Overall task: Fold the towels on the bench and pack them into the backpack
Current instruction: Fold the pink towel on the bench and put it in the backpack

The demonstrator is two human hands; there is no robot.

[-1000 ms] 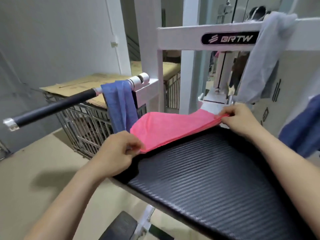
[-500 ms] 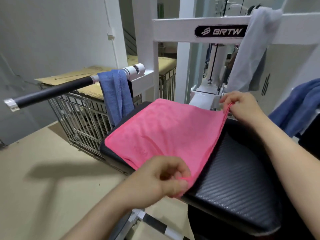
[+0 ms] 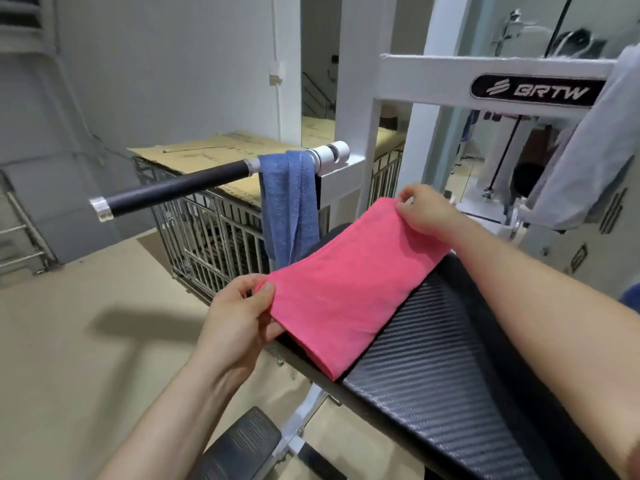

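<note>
A pink towel [image 3: 349,282], folded into a long strip, lies across the left edge of the black ribbed bench pad [image 3: 433,375]. My left hand [image 3: 239,317] pinches its near left corner, which hangs past the pad's edge. My right hand [image 3: 426,209] pinches its far corner. A blue towel [image 3: 289,206] hangs over the black-and-white bar [image 3: 180,188] behind. A grey towel [image 3: 585,161] drapes from the white machine frame at the right. No backpack is in view.
The white gym machine frame [image 3: 429,74] stands behind the bench. A metal cage [image 3: 207,237] topped with cardboard sits to the left on the beige floor. A small black footrest pad [image 3: 239,445] lies below the bench. A bit of blue cloth [image 3: 632,299] shows at the right edge.
The pink towel has been folded over into a narrower strip. My left hand moved from the front corner to the left corner; my right hand stayed at the far end.
</note>
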